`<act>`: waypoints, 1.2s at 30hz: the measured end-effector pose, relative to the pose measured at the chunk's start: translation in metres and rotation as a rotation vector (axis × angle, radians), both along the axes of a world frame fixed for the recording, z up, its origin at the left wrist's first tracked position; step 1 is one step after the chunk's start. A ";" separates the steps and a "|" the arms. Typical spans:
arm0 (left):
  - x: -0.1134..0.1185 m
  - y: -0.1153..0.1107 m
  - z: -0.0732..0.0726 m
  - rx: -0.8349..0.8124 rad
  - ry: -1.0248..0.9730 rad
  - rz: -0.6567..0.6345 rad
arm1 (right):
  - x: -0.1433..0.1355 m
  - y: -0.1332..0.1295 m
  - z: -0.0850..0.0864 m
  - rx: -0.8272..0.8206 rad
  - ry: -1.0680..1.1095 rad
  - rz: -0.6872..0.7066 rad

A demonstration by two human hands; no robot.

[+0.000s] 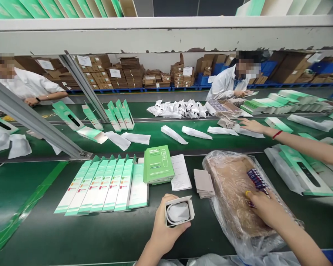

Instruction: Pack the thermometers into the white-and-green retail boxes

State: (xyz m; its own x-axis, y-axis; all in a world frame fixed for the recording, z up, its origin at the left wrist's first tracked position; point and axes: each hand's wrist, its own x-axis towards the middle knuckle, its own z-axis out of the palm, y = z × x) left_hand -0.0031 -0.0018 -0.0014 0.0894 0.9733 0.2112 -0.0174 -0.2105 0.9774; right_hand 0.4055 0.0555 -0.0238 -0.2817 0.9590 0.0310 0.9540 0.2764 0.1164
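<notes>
My left hand (166, 221) is wrapped round a small white carton (192, 214), held upright with its top end open. A white wrapped item (178, 212) fills the carton. My right hand (263, 208) reaches into a shallow cardboard tray (227, 173) lined with clear plastic. Its fingers are closed on small dark-blue batteries (250, 203), partly hidden by the fingers. More batteries (256, 179) lie in a row just beyond that hand. Left of the tray sits a small stack of grey folded pieces (204, 183).
Green booklets (158, 164) lie on a printed sheet (181, 171), beside a row of green-and-white cartons (100, 186). A co-worker's hand (251, 126) reaches over white pouches (222, 130) on the green belt (155, 147). Two people work across it. A shelf beam (166, 37) crosses overhead.
</notes>
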 end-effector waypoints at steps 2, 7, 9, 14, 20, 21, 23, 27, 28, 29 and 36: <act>0.000 0.000 0.000 0.006 -0.003 0.007 | 0.002 0.003 -0.005 -0.040 0.021 0.015; 0.007 0.001 0.001 0.002 -0.018 0.030 | -0.045 0.003 0.045 -0.036 0.399 0.032; 0.013 0.003 0.001 0.013 -0.027 0.035 | -0.084 -0.008 0.077 0.083 0.661 0.061; 0.029 0.009 0.001 0.012 -0.065 0.038 | -0.187 -0.036 0.117 0.237 0.839 0.593; 0.027 0.008 0.001 0.070 -0.062 0.017 | -0.207 -0.046 0.084 0.294 0.904 0.553; 0.024 0.007 0.001 0.124 -0.078 0.016 | -0.205 -0.048 0.078 0.281 0.987 0.440; 0.018 0.004 0.004 0.186 -0.129 0.014 | -0.203 -0.050 0.072 0.176 1.142 0.211; 0.010 -0.002 0.021 0.094 -0.203 -0.072 | -0.215 -0.048 0.071 -0.271 1.499 -0.013; 0.010 -0.003 0.027 0.067 -0.207 -0.104 | -0.219 -0.046 0.072 -0.381 1.581 -0.021; 0.011 -0.003 0.031 0.045 -0.210 -0.130 | -0.224 -0.045 0.072 -0.465 1.648 -0.016; 0.024 -0.002 0.023 0.288 -0.124 0.048 | -0.239 -0.046 0.063 -0.442 1.881 0.034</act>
State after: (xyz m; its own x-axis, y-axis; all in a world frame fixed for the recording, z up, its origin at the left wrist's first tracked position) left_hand 0.0209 -0.0034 0.0219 0.0011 0.8746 0.4849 -0.1161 -0.4815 0.8687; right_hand 0.1661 0.0096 0.0395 -0.1972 0.9783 0.0642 -0.2522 0.0126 -0.9676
